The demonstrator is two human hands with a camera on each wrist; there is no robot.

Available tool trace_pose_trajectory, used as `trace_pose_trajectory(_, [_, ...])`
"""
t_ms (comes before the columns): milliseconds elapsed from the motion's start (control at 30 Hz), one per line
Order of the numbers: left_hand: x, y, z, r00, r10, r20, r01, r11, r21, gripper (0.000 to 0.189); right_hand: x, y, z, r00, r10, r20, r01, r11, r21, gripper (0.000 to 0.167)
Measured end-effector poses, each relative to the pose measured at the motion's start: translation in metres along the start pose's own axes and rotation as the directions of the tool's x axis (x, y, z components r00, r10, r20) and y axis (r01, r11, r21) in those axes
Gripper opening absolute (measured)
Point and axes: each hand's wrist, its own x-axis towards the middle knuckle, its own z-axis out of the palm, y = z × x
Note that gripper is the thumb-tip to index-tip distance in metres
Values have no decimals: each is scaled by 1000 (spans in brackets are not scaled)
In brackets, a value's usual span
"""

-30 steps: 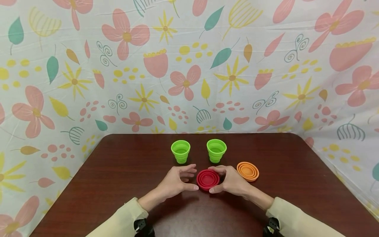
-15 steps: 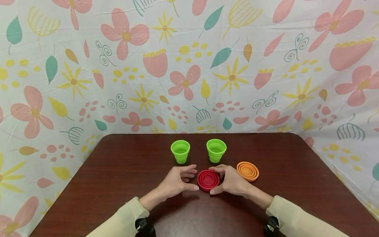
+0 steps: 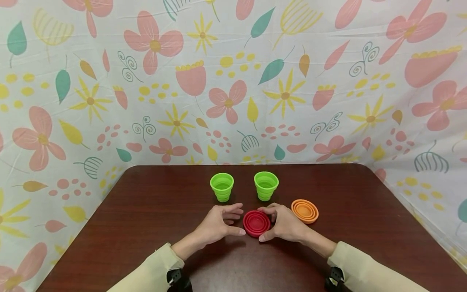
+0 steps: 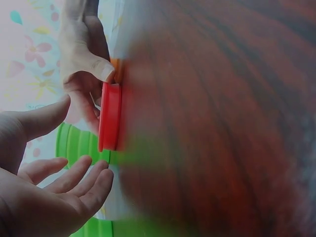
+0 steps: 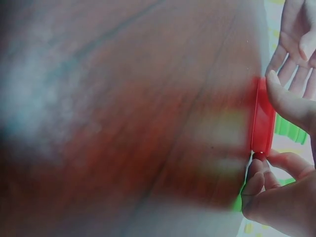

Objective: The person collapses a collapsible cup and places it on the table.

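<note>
A: On my head-camera feed, with 12 o'clock at the far edge of the table (image 3: 160,202), what surrounds the red folded cup (image 3: 257,223) at the dial's centre?

B: I read a first green cup (image 3: 221,192) between 10 and 11 o'clock and a second green cup (image 3: 266,191) at about half past twelve, both upright, mouths up. An orange folded cup (image 3: 305,211) lies at about half past two, its rings showing. Behind the table hangs a floral cloth (image 3: 228,121).

A: What stands in the way?

B: The right hand (image 3: 288,224) fills 3 o'clock, between the red folded cup and the orange folded cup, just beside the latter. The left hand (image 3: 215,223) occupies 9 o'clock. Pale sleeves (image 3: 146,269) come in from about 8 and 4 o'clock.

A: How is the right hand set?

B: Partly closed: I see its index finger at the rim's 12 o'clock and its thumb between 5 and 6, pinching the red folded cup. My right-wrist feed shows the same grip on opposite edges.

A: And the left?

B: Loosely spread, palm towards the cup, holding nothing. Its thumb tip lies just beside the rim at 8 o'clock; whether they touch, I cannot tell.
</note>
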Motion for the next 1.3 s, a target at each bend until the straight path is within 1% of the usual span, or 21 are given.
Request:
trace_pose_trajectory(167, [0,0,1,1000,4,2,-4,1000,-14,71,-3,-1,-2,1000,-10,-9,10,1000,18,84])
trace_pose_trajectory(300, [-2,1,1,1000,10,-9,-10,999,-40,70,-8,-5,-3,998,-26,-55,28,999,42,80])
trace_pose_trajectory(400, [-4,4,2,1000,15,-22,-17,998,-60,69,-13,-9,-5,994,-42,-102,48,997,54,73])
trace_pose_trajectory(500, [-7,7,2,999,23,-28,-25,997,-75,66,-19,-16,-6,991,-40,-131,51,995,83,61])
trace_pose_trajectory(633, [-10,10,3,999,42,-25,-44,995,-86,63,-26,-24,-7,991,-9,-132,30,986,164,47])
trace_pose_trajectory(700, [-10,10,2,998,53,-29,-55,995,-89,61,-28,-27,-8,992,0,-129,26,980,199,44])
trace_pose_trajectory(800, [-9,11,0,997,69,-47,-72,994,-87,57,-29,-31,-8,992,-10,-126,38,974,223,43])
trace_pose_trajectory(900, [-8,13,-5,993,89,-71,-94,993,-71,55,-27,-35,-9,991,-39,-126,65,975,210,42])
trace_pose_trajectory(967, [-8,15,-8,991,106,-84,-111,992,-56,55,-24,-38,-10,991,-43,-129,68,978,195,40])
trace_pose_trajectory(1167, [-7,21,-19,981,145,-126,-144,989,18,52,-15,-46,-13,988,-45,-145,65,989,136,36])
trace_pose_trajectory(1300, [-7,25,-27,973,166,-163,-156,985,71,50,-6,-49,-15,986,-68,-152,82,993,85,35])
